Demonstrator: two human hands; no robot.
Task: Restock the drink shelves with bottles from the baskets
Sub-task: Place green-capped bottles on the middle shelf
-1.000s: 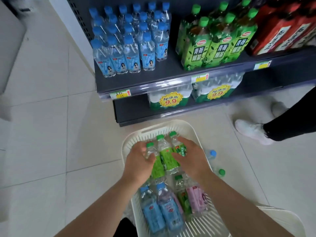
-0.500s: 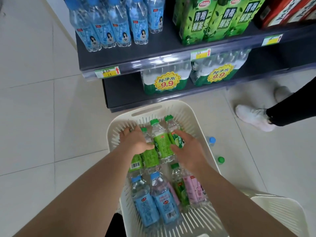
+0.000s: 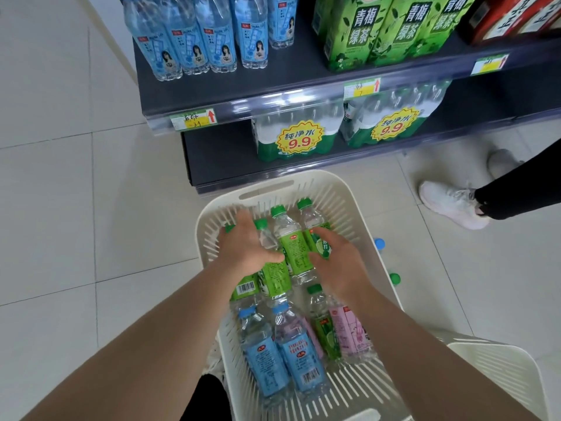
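Left hand (image 3: pixel 246 249) and right hand (image 3: pixel 337 262) grip green bottles (image 3: pixel 294 249) in basket (image 3: pixel 349 189).

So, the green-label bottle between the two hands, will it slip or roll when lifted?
Probably heavy for its size: the green-label bottle looks full and capped. Its smooth round plastic may slip in the grip. Lying among other bottles in the basket, it could roll once neighbours shift.

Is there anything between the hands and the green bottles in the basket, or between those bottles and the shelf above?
Nothing visible. The left hand and the right hand lie on the green bottles. The way up from the basket to the shelf is open, and the shelf has bare room beside the blue bottles standing there.
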